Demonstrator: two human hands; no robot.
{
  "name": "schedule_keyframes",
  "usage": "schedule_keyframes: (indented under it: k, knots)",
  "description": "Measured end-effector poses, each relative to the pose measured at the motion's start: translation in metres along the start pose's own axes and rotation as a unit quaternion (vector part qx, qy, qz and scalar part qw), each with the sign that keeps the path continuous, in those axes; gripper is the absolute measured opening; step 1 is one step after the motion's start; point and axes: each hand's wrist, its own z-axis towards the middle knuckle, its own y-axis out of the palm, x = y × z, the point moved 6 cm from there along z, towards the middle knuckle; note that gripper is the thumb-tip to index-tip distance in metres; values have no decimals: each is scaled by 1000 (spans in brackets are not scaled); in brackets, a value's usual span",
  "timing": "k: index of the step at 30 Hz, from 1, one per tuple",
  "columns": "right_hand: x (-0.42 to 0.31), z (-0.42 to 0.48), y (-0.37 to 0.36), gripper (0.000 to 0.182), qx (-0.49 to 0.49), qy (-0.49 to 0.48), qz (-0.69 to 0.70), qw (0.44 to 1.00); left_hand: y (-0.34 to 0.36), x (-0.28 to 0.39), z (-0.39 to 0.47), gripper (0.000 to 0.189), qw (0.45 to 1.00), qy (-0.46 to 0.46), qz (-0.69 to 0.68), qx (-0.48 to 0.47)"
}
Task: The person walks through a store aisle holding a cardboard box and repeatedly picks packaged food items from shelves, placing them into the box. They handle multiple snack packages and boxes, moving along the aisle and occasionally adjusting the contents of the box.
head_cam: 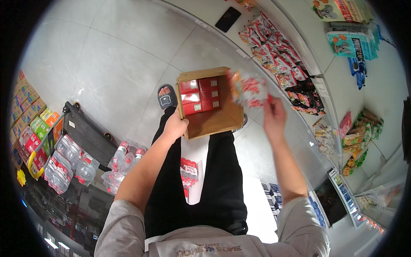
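Observation:
My left hand (176,126) grips the near left edge of an open cardboard box (212,125), tilted so that its inside shows. Several red packs (191,96) with pale labels fill the far left part of the box; bare cardboard shows beside and below them. My right hand (275,112) pinches the end of a white, red and orange snack packet (249,90), blurred, beside the right rim of the box. Similar white and red packets (273,53) lie in rows on the shelf at the upper right.
A black phone (228,19) lies on that shelf, near black packets (305,98). More snack bags (356,135) stand further right. At left are a dark platform trolley (86,131), shrink-wrapped bottles (61,170) and stacked cartons (27,106). Tiled floor (128,61) spreads ahead.

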Motion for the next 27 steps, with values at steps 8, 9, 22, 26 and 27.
schedule_keyframes:
  k: [8,9,22,26,27]
  knots:
    - [84,-45,146,17,-79,124,114,982,15,14,-31,68,987,152,38,45]
    - [86,-41,153,15,-80,120,113,983,14,17,-37,67,987,151,37,48]
    - [122,-27,173,43,-290,166,-297,894,13,50,-85,65,983,171,55,26]
    - [57,-29,153,38,-264,49,-319,909,13,28,-68,64,982,185,19,40]
    - [39,-30,146,36,-230,-19,-260,938,13,23,-61,63,981,188,8,45]
